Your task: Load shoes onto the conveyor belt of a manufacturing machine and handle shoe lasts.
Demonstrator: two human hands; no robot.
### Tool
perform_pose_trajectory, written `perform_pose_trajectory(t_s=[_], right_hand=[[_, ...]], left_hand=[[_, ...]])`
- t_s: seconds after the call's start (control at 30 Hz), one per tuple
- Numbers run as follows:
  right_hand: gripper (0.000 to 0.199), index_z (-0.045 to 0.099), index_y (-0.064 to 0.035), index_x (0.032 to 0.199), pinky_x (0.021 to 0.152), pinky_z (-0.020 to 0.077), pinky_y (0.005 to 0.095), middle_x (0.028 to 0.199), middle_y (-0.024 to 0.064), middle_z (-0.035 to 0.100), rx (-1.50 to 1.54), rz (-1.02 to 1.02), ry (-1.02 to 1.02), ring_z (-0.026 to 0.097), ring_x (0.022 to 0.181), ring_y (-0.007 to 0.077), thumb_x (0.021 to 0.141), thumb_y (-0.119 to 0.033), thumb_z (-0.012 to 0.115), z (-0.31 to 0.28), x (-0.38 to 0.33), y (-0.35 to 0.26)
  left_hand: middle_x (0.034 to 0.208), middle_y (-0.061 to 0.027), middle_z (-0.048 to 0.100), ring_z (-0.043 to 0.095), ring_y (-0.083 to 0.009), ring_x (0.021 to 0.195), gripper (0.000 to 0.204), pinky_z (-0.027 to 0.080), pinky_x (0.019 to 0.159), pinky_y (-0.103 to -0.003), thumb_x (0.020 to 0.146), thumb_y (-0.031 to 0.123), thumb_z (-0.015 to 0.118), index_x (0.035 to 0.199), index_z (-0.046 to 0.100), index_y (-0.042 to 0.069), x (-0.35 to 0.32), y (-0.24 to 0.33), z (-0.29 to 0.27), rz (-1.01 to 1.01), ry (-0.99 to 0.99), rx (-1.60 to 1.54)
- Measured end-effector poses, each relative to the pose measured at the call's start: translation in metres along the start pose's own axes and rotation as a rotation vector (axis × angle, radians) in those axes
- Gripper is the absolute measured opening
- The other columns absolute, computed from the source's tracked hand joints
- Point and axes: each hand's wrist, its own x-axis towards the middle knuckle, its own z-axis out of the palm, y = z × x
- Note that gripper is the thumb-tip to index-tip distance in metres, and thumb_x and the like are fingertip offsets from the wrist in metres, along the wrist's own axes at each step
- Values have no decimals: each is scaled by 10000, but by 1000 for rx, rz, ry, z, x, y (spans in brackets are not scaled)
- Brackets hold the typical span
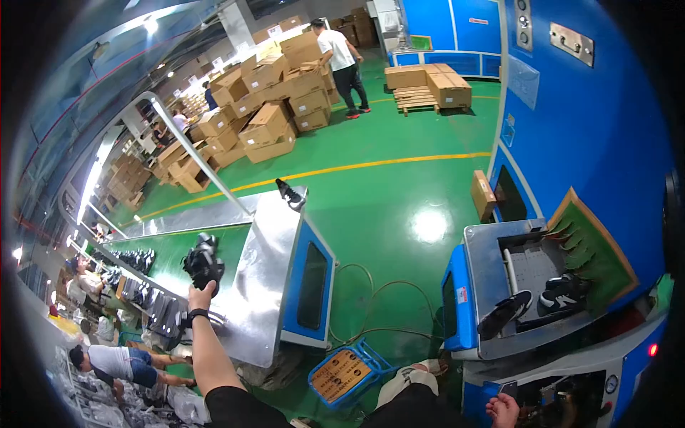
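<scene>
Conveyor end plate (267, 278) brushed metal; floor (385, 207) glossy green; boxes (267, 125) matt cardboard.

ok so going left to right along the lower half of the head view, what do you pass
left hand gripping a pair of black shoes → blue-sided metal conveyor end → blue plastic crate → black-and-white sneakers on the blue machine's grey tray

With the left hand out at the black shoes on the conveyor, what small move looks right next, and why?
Probably lift them clear. The left hand is stretched to the end of the green conveyor belt and seems to grip the pair of black shoes. The right hand hangs low by the blue machine, away from them.
</scene>
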Motion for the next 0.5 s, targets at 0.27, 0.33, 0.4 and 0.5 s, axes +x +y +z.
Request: perform_pose_trajectory(t_s=[0.27, 0.33, 0.4, 0.5], right_hand=[[319, 635, 41, 1214, 851, 516, 351, 1081, 139, 691, -292, -189, 72, 651, 964, 222, 971, -165, 639, 10, -39, -67], [326, 645, 39, 1204, 854, 515, 350, 1093, 141, 693, -328, -73, 174, 652, 980, 216, 968, -187, 646, -11, -55, -61], [338, 653, 37, 1194, 850, 515, 354, 1090, 139, 698, -278, -5, 253, 655, 977, 218, 969, -215, 650, -11, -66, -64], [351, 658, 41, 1187, 857, 525, 366, 1104, 159, 700, -298, 20, 270, 668, 981, 245, 979, -241, 629, -25, -75, -37]], left_hand=[[948, -140, 701, 691, -211, 762, 287, 581, 651, -301, 959, 227, 612, 1135, 614, 0, -154, 34, 114, -309, -1286, -1341], [953, -123, 707, 688, -192, 794, 290, 583, 686, -315, 946, 238, 650, 1099, 653, -8, -282, 138, 103, -106, -1095, -762], [920, -89, 714, 671, -158, 787, 298, 539, 703, -281, 948, 238, 613, 1055, 693, -28, -325, 146, 96, 77, -1174, -581], [891, -82, 725, 649, -141, 812, 305, 514, 727, -300, 949, 259, 632, 1036, 709, -23, -371, 172, 92, 414, -1312, -290]])
